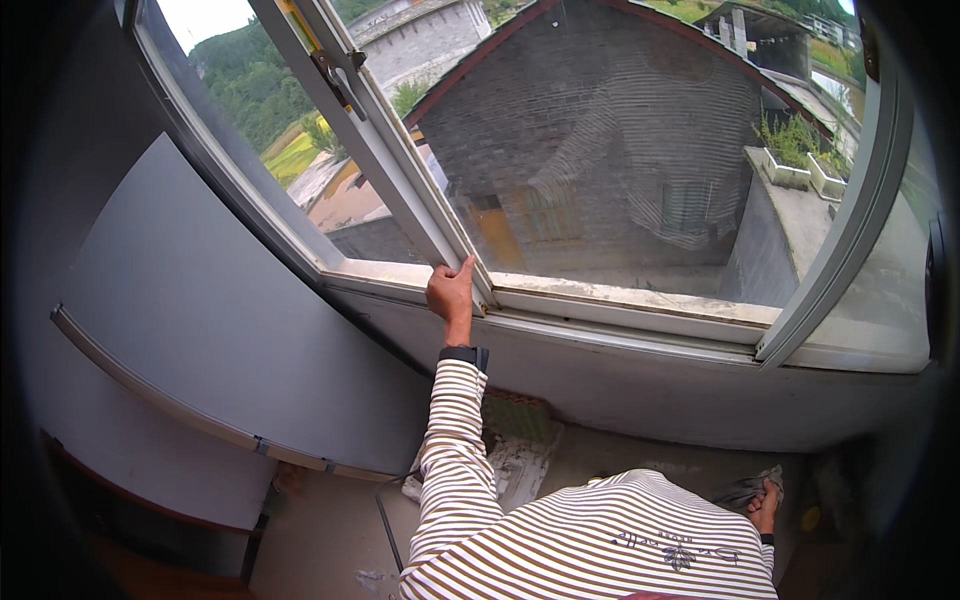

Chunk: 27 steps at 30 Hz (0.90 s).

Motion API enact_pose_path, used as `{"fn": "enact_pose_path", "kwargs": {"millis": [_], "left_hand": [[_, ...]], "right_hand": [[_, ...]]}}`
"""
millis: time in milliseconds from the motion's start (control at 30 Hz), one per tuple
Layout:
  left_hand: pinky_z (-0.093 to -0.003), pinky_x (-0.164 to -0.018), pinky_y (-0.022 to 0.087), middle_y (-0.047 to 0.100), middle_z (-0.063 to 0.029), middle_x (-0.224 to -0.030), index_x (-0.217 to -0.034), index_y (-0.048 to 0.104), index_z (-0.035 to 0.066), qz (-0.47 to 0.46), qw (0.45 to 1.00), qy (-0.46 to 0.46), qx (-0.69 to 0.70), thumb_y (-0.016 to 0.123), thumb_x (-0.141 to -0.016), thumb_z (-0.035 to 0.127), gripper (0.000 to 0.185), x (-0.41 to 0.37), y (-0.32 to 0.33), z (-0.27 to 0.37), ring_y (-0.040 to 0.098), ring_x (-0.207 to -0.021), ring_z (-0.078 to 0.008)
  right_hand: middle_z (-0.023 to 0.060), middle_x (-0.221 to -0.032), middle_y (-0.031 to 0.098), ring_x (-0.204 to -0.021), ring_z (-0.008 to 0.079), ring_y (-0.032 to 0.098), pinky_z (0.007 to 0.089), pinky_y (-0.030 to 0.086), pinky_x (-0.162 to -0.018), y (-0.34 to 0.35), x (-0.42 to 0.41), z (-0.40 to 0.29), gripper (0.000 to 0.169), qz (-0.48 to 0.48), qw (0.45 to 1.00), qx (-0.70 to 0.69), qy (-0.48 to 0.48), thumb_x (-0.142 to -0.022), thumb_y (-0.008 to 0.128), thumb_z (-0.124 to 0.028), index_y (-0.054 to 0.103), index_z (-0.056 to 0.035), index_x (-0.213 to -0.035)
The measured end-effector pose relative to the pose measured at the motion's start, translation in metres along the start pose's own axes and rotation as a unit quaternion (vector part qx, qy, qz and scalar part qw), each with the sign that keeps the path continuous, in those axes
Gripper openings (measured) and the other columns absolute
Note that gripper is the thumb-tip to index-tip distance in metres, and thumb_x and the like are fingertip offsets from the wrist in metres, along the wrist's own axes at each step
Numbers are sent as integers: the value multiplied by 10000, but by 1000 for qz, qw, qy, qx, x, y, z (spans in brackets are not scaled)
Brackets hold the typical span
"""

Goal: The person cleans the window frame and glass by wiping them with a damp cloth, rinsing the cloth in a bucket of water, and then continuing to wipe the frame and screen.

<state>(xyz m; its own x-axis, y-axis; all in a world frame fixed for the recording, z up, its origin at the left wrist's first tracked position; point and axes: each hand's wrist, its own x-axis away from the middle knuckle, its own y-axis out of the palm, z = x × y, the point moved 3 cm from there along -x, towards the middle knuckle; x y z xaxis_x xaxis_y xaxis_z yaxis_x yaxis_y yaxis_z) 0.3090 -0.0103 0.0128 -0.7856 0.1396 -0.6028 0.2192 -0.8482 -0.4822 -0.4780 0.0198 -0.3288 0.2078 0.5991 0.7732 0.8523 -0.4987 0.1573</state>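
Note:
My left hand (451, 292) grips the lower part of the upright frame (420, 202) of a sliding window, just above the sill track, with the thumb along the frame edge. A lever handle (346, 86) sits higher on that frame. To the right, the glass pane (600, 150) reflects a striped sleeve and shirt. Down at the lower right, my right hand (763, 507) is closed on a grey cloth (742, 489), held low beside my body and away from the window.
A grey panel (247, 322) with a metal-edged rim stands at the left. The window track (622, 330) runs along the low wall (637, 390). On the floor below lie a whitish, stained item (521, 465) and a thin dark bent bar (386, 517). Outside stands a brick building.

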Motion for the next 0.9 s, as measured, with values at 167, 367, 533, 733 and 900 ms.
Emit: {"fn": "enact_pose_path", "kwargs": {"millis": [167,367,533,733,900], "left_hand": [[-433,-552,469,637,-118,-624,-580,608,69,-19,999,-37,6,790,-594,540,505,-3,5,-3,610,-593,-333],[-435,-574,466,616,-91,-639,-674,604,87,-7,999,-38,-5,816,-578,498,472,1,-9,9,599,-623,-332],[-429,-842,435,520,-111,-1159,-1225,420,60,89,996,0,8,854,-530,429,899,5,-13,12,489,-1114,-312],[-505,-903,373,524,-116,-1154,-1211,452,63,95,994,18,-53,830,-581,380,800,-1,1,11,485,-1123,-314],[-504,-887,390,525,-110,-1134,-1151,470,64,87,996,-3,-37,806,-620,361,695,-3,-2,-2,485,-1108,-317]], "right_hand": [[-68,-535,284,-384,67,240,229,181,-336,-19,-23,15,281,23,1000,-20,-4,-804,655,-345,420,-230,-703],[-64,-537,279,-392,66,238,225,167,-342,-11,-24,25,291,-25,999,-36,-5,-798,659,-332,404,-233,-696],[-63,-537,277,-391,67,242,223,175,-338,-9,-24,26,275,-9,999,-31,-3,-799,653,-339,413,-236,-714],[-60,-534,278,-389,67,251,223,187,-333,-20,-46,29,286,-5,999,-24,-27,-795,655,-348,407,-231,-712],[-60,-511,259,-383,72,251,236,185,-334,-17,-49,26,336,1,999,-15,-39,-788,657,-366,379,-220,-668]]}}
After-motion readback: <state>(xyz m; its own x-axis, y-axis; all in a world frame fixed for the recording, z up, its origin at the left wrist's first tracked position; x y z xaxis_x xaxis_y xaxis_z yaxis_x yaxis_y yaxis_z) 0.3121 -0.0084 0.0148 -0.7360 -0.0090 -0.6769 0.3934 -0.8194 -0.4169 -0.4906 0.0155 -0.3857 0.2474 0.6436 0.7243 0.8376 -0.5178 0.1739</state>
